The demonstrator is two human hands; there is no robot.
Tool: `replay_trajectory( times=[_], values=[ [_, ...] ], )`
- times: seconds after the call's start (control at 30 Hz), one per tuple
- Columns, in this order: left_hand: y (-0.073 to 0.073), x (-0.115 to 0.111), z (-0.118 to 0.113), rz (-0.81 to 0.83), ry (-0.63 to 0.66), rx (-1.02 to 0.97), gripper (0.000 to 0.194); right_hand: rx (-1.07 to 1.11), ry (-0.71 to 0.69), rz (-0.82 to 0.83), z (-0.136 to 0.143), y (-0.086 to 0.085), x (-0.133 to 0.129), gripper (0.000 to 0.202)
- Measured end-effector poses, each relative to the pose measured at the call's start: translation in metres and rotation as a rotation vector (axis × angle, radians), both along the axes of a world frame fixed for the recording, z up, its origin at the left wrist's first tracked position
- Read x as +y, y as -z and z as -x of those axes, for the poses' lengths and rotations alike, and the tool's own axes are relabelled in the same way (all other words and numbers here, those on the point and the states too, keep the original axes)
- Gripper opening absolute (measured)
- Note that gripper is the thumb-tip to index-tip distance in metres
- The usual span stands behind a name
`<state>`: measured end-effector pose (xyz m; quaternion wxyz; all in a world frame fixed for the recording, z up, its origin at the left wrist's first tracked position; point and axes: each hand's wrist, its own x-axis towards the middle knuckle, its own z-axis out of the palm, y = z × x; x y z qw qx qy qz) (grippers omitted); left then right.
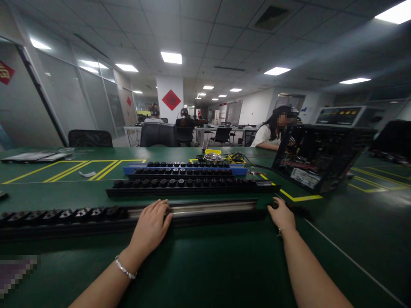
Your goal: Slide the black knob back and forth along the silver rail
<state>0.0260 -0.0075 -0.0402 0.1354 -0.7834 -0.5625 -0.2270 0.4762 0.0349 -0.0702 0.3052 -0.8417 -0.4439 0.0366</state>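
Observation:
A long black channel rail lies across the green table in front of me. Several round black socket-like modules sit in its left part, while a bare metallic strip shows along its right part. My left hand is closed over the rail's middle, fingers on the far side and thumb on the near side. Just beyond the rail's right end, my right hand pinches a small black module, mostly hidden by the fingers. More dark modules lie blurred beside that hand.
Behind the rail lie another filled black rail and a blue rail. An opened computer case stands at the right, near a seated person. A metal dish and cables sit farther back. Yellow tape marks the tabletop.

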Motion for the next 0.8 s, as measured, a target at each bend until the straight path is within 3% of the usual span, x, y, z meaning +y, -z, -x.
replay_trajectory(
  times=[0.17, 0.27, 0.37, 0.47, 0.57, 0.67, 0.8],
  values=[
    [-0.034, 0.007, 0.044, -0.046, -0.304, 0.128, 0.036, -0.061, 0.063, 0.005, 0.003, -0.004, -0.004, 0.055],
    [-0.051, 0.004, 0.071, 0.115, -0.492, 0.171, 0.043, -0.078, 0.13, -0.025, 0.006, -0.01, -0.009, 0.05],
    [-0.056, 0.002, 0.092, 0.332, -0.579, 0.157, 0.047, -0.14, 0.136, -0.205, 0.015, -0.017, -0.013, 0.045],
    [-0.052, 0.005, 0.103, 0.435, -0.586, 0.154, 0.045, -0.246, -0.043, -0.423, 0.039, -0.024, -0.013, 0.043],
    [-0.047, 0.008, 0.106, 0.438, -0.575, 0.165, 0.042, -0.311, -0.369, -0.502, 0.076, -0.026, -0.012, 0.042],
    [-0.046, 0.008, 0.102, 0.426, -0.579, 0.169, 0.041, -0.386, -0.589, -0.373, 0.109, -0.025, -0.013, 0.04],
    [-0.046, 0.006, 0.091, 0.445, -0.592, 0.19, 0.036, -0.407, -0.579, -0.197, 0.126, -0.026, -0.018, 0.039]
  ],
)
